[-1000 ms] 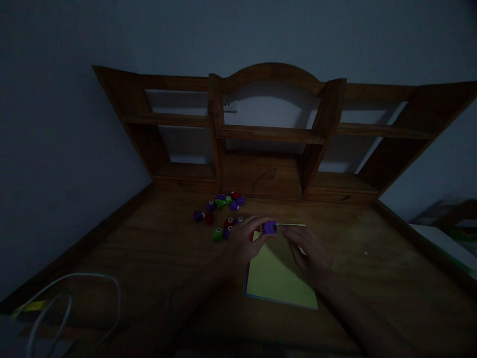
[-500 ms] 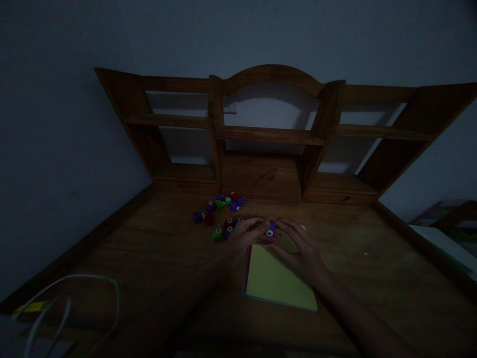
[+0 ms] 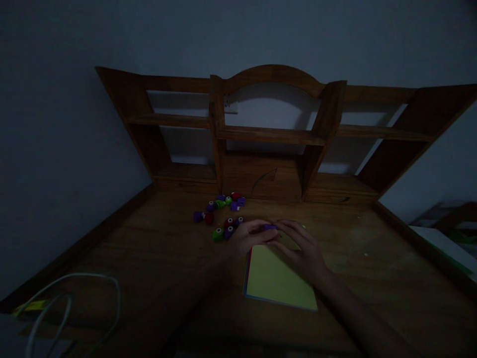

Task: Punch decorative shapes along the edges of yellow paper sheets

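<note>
Above the upper part of a yellow paper sheet (image 3: pixel 279 278), my left hand (image 3: pixel 249 237) pinches a small purple toy (image 3: pixel 270 227) between thumb and fingers. My right hand (image 3: pixel 301 248) curves in from the other side, its fingertips at the toy's right end. Fingers cover much of the toy, and its eye is hidden. Left of my hands lie similar small toys with round white eyes: a green toy (image 3: pixel 218 234), a purple toy (image 3: pixel 228 232) and a red toy (image 3: pixel 228 222).
More purple, red and green toys (image 3: pixel 220 203) lie farther back. A wooden shelf unit (image 3: pixel 268 134) stands along the desk's (image 3: pixel 149 253) rear. A white cable (image 3: pixel 117 293) loops at the front left. Sheets of other colours show under the yellow one.
The purple toy has turned in my fingers; its white eye, visible before, is now out of sight. My hands stay in nearly the same place. The loose toys have not moved.
</note>
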Demonstrator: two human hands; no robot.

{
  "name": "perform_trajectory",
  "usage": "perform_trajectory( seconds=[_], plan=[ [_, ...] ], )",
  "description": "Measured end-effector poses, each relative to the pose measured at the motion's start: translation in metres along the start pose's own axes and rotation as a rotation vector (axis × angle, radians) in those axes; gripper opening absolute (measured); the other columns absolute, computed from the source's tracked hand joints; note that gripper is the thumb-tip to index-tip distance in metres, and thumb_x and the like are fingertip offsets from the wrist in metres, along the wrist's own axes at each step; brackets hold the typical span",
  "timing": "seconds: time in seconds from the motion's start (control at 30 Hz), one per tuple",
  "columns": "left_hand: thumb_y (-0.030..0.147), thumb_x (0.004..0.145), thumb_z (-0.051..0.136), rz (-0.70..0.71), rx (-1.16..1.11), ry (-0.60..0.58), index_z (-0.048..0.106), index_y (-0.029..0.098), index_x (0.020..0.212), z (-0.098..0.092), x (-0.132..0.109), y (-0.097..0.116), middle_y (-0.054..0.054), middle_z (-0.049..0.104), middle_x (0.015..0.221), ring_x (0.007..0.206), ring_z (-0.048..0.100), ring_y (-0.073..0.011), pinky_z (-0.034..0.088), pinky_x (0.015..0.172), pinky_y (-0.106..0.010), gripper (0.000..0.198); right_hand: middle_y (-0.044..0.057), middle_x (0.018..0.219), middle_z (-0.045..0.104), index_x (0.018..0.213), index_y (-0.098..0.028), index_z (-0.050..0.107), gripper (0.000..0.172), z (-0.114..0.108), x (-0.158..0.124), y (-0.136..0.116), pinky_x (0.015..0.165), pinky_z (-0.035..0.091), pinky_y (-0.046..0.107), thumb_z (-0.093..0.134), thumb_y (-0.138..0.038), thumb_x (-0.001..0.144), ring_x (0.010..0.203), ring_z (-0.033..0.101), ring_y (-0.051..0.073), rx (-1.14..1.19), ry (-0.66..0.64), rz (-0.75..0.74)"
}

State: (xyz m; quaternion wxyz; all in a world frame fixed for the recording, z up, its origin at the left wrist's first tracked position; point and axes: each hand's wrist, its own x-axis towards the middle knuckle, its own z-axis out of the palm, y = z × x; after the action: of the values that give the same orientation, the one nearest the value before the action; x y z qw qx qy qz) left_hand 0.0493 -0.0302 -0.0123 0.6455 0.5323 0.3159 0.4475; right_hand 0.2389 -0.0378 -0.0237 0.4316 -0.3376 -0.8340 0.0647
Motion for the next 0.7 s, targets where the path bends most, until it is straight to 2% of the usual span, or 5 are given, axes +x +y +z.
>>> perform_trajectory(
  seconds=[0.27, 0.4, 0.53, 0.7],
  plan=[
    [0.035, 0.077, 0.070, 0.057, 0.033, 0.122, 0.070, 0.010, 0.089, -0.006, -0.001, 0.004, -0.009, 0.071, 0.081, 0.075, 0.065, -0.0184, 0.049, 0.074, -0.028, 0.028, 0.007, 0.120, 0.059, 0.131, -0.029, 0.053, 0.048, -0.005, 0.000, -0.001, 0.093, 0.050, 0.039, 0.067, -0.026, 0.085, 0.106, 0.060, 0.022, 0.003, 0.051, 0.065],
    [0.033, 0.079, 0.068, 0.015, -0.245, 0.108, 0.068, 0.009, 0.086, -0.010, 0.005, 0.000, -0.008, 0.070, 0.080, 0.073, 0.065, -0.0182, 0.050, 0.075, -0.031, 0.025, 0.007, 0.117, 0.060, 0.128, -0.028, 0.055, 0.047, -0.003, -0.001, 0.001, 0.091, 0.051, 0.038, 0.069, -0.026, 0.084, 0.103, 0.061, 0.022, 0.006, 0.052, 0.061],
    [0.029, 0.087, 0.058, -0.068, -0.601, 0.033, 0.063, 0.010, 0.081, -0.013, 0.008, 0.001, -0.006, 0.066, 0.076, 0.073, 0.064, -0.0154, 0.052, 0.073, -0.027, 0.020, 0.007, 0.118, 0.059, 0.130, -0.028, 0.054, 0.048, -0.003, 0.000, 0.002, 0.088, 0.051, 0.036, 0.068, -0.026, 0.084, 0.099, 0.063, 0.020, 0.022, 0.050, 0.075],
    [0.025, 0.092, 0.051, -0.218, -0.788, -0.015, 0.061, 0.009, 0.088, -0.013, 0.007, 0.004, -0.008, 0.065, 0.083, 0.078, 0.064, -0.0141, 0.053, 0.074, -0.025, 0.019, 0.007, 0.117, 0.059, 0.128, -0.028, 0.054, 0.046, -0.003, -0.002, 0.001, 0.085, 0.052, 0.036, 0.068, -0.026, 0.084, 0.094, 0.063, 0.020, 0.037, 0.050, 0.086]
  ],
)
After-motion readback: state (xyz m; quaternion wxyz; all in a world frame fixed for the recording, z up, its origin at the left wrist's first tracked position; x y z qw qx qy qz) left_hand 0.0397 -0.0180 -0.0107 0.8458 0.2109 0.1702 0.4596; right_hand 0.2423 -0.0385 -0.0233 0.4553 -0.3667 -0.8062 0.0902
